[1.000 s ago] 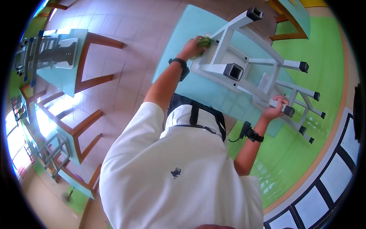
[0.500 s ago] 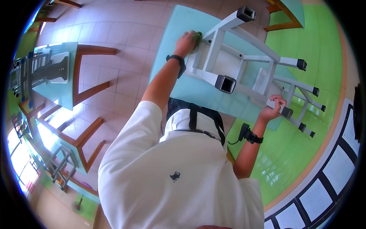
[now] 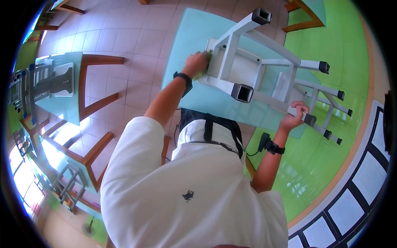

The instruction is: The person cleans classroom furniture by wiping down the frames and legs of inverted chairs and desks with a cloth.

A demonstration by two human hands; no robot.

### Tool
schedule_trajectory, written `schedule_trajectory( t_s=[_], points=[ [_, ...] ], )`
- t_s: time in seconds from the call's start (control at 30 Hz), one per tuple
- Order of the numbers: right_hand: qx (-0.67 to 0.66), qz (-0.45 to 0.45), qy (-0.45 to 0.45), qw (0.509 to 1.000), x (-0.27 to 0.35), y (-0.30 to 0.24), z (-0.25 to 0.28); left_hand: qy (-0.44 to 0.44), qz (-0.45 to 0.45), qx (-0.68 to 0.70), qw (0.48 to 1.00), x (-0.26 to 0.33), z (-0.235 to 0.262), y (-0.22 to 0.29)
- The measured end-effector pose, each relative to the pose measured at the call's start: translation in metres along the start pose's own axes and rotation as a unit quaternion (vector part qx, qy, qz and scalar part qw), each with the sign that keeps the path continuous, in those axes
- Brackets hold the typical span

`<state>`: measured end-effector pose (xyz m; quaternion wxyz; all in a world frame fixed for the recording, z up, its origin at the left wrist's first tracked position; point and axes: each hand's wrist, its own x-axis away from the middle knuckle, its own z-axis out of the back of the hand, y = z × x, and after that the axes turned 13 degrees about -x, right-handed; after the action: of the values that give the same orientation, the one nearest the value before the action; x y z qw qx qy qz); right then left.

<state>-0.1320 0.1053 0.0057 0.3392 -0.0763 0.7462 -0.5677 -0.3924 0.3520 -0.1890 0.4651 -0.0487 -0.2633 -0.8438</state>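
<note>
A white stool lies upside down on a pale blue-green glass-topped table, its black-capped legs pointing up and toward me. At the stool's left edge, my left hand is closed over a green cloth and presses it against the rim of the seat. Most of the cloth is hidden by the hand. My right hand wraps its fingers round one leg of this stool, close to the black foot cap.
Another upturned stool sits just right of mine, near the green tiled wall. To the left stand wooden-legged glass tables with stacked grey stools. Framed papers line the lower right.
My left hand has slid down and left along the seat's edge with the cloth, toward me. The right hand keeps its hold on the leg, and the stool has hardly shifted.
</note>
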Motion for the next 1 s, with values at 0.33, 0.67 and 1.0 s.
schedule_trajectory(
  t_s=[0.33, 0.67, 1.0],
  points=[
    [-0.049, -0.041, 0.002, 0.998, 0.001, -0.004, -0.008, -0.011, 0.015, -0.009, 1.0, 0.058, -0.014, 0.001],
    [-0.1, -0.068, -0.002, 0.993, 0.004, -0.009, -0.006, 0.127, 0.032, 0.018, 0.991, 0.003, -0.015, 0.011],
    [-0.085, -0.062, -0.008, 0.994, 0.0, -0.005, -0.007, 0.13, 0.008, -0.074, 0.989, -0.071, -0.005, 0.017]
  ],
)
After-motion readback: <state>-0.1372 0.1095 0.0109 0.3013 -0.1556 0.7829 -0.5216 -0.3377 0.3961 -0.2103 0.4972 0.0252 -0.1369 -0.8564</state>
